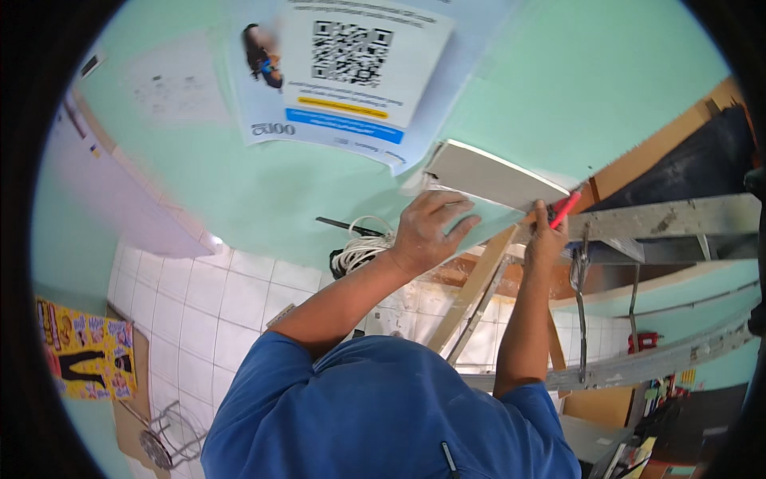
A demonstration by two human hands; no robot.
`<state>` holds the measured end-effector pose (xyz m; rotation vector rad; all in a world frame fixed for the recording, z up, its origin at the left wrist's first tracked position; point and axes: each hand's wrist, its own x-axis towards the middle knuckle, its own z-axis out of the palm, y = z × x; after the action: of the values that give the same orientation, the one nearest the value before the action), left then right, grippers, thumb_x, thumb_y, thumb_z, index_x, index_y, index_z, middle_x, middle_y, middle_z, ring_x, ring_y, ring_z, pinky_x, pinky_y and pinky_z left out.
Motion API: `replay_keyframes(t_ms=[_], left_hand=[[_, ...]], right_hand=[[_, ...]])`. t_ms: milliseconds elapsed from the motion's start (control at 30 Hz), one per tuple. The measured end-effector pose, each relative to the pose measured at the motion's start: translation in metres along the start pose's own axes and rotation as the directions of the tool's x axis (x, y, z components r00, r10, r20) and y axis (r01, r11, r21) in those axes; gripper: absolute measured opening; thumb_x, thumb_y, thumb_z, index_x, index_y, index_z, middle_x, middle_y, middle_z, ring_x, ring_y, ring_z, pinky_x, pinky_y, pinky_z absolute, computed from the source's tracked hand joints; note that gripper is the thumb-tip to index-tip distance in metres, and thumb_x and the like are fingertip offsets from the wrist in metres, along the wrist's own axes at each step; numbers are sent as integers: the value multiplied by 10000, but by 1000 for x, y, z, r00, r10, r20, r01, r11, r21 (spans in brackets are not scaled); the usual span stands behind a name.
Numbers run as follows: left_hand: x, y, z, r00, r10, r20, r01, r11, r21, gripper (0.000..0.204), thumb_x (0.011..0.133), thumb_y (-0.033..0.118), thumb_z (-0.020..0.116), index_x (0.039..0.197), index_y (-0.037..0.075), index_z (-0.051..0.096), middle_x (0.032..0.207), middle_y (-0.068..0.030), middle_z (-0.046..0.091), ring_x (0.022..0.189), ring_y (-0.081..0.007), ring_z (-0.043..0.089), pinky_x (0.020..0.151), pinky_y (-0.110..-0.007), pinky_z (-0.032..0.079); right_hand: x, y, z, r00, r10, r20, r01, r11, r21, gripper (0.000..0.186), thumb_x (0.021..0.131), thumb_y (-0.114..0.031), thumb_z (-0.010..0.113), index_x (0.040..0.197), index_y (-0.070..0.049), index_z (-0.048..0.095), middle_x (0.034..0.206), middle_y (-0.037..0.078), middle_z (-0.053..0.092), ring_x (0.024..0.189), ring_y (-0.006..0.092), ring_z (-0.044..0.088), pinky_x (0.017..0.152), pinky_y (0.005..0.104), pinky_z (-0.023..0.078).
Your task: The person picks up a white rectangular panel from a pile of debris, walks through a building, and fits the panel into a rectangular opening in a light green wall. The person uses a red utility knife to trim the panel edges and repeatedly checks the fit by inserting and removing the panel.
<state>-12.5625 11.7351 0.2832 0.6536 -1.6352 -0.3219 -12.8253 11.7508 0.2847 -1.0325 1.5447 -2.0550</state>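
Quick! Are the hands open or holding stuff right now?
Left hand: fingers bent at the grey board; can't tell if it's gripping.
Right hand: closed, holding a red tool.

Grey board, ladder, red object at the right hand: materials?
Grey board: possibly plasterboard; matte grey face, whitish edge.
Ladder: likely aluminium; dull silvery surface, smudged.
Red object: probably plastic; bright, even colour, though exact type unclear.
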Motion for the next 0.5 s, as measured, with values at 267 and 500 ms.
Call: replay_keyframes(t_ms=[267,500], left_hand=[[19,27,35,905,241,351,-309,939,152,438,838,206,765,1258,122,677,1485,-222,471,1347,-469,453,1141,-603,300],[36,21,46,931,168,324,-306,843,442,579,819,235,786,1361,139,605,1542,-232,396,1427,-489,334,1144,-681,207]], right_hand=[[-2,-2,4,998,-18,-67,18,1000,9,258,820,-166,840,974,-29,685,897,-6,634,803,91,565,719,258,468],[-2,4,9,994,21,-106,-5,989,147,343,797,-128,870,1048,-1,675,887,-11,651,746,77,584,639,223,466]])
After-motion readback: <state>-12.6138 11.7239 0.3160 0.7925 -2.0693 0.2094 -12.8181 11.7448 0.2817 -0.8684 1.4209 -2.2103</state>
